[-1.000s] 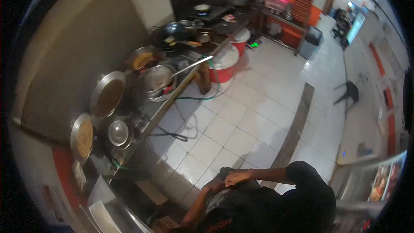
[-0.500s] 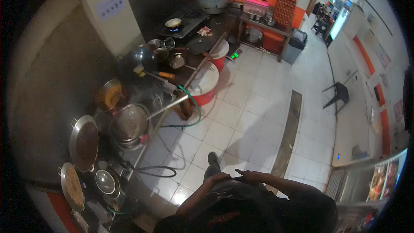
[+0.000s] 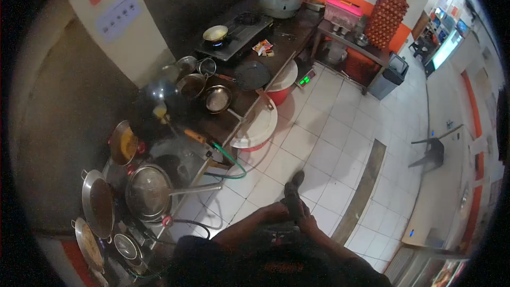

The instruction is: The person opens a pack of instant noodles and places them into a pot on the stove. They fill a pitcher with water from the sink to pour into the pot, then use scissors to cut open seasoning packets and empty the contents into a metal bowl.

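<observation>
My left hand and my right hand are close together in front of my waist, over my dark clothing. The fingers of both look curled in. Whatever may be between them is too small and dark to make out. A shoe shows on the tiled floor just beyond them. To the left of my hands, a large round strainer rests on the stove counter, its long handle sticking out over the edge toward me.
Along the left are several pans, including a wide pan, and a wok. A small pan sits over a blue flame. White-lidded red buckets stand beside the counter. A green hose hangs there. Stacked egg trays stand behind.
My view has moved forward along the counter. My hands have come closer together, and the right hand's outstretched finger no longer shows.
</observation>
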A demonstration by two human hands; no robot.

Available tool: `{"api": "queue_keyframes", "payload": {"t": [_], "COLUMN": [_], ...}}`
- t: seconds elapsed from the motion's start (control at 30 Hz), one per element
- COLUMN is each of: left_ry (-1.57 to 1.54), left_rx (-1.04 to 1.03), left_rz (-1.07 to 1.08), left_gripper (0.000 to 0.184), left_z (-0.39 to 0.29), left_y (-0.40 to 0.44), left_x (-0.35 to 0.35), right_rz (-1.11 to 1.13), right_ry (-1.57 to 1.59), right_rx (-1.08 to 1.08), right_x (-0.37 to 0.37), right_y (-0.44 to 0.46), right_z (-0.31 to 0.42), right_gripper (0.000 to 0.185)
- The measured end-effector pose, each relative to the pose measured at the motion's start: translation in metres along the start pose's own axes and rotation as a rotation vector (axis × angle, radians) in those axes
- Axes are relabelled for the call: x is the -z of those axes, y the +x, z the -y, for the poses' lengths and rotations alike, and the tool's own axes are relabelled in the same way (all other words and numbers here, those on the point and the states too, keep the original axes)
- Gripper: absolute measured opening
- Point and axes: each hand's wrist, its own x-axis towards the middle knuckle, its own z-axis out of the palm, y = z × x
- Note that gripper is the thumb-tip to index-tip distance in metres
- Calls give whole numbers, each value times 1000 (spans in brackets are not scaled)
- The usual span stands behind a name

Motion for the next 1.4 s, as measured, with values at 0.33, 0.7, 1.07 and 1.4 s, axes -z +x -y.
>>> {"api": "queue_keyframes", "payload": {"t": [0.33, 0.7, 1.07, 1.4], "left_ry": [-170, -1297, -880, -1036], "left_rx": [21, 641, 199, 153], "left_rz": [-414, -1702, -937, -595], "left_gripper": [22, 24, 16, 24], "left_z": [-27, 165, 331, 197], "left_y": [118, 158, 508, 903], "left_x": [280, 353, 838, 1219], "right_rz": [512, 222, -24, -542], "right_ry": [-199, -17, -39, 1299], "right_rx": [-2, 42, -320, -598], "right_x": [177, 280, 405, 465], "right_y": [222, 526, 755, 991], "right_z": [-186, -416, -623, -957], "right_gripper": [30, 16, 27, 34]}}
